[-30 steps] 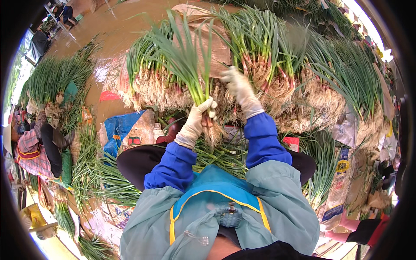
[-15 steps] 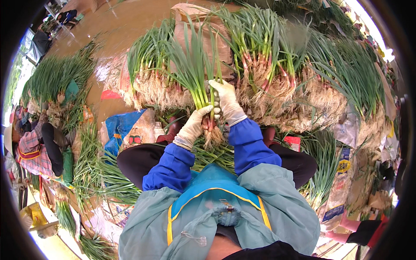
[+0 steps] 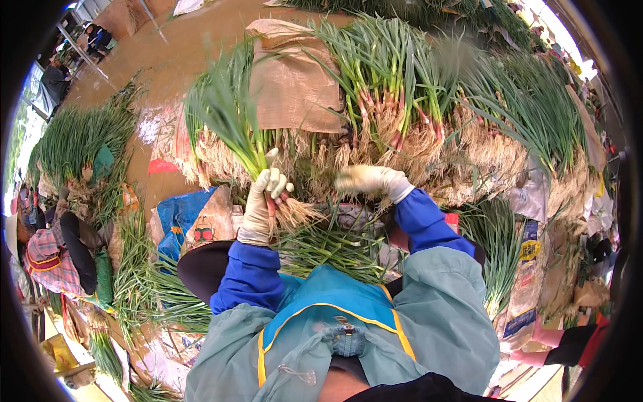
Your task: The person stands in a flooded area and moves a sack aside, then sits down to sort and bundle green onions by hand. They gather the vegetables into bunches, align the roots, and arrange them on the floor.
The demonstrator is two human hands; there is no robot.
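Note:
My gloved left hand (image 3: 260, 204) is wrapped around the stems of a bunch of green garlic (image 3: 242, 142). The leaves of this bunch lean up and to the left, smeared by motion, while its reddish stem bases and pale roots stick out below my fingers. My gloved right hand (image 3: 376, 181) is apart from the bunch, to its right, in front of the rooty ends of other plants; its fingers are blurred. Beyond both hands lies a row of green garlic (image 3: 396, 74) with roots toward me. A brown woven sack (image 3: 295, 84) lies among that row.
Loose green leaves (image 3: 331, 251) lie in front of my lap. A blue plastic sheet (image 3: 181, 218) is at the left, and more green garlic (image 3: 494, 258) lies at the right. Another person in a plaid garment (image 3: 57, 254) sits at far left, near a green heap (image 3: 77, 147). Wet brown floor (image 3: 194, 33) stretches behind.
My hands have parted. The left one has carried the bunch to the left and tilted it, and the right one has let go and moved right and down.

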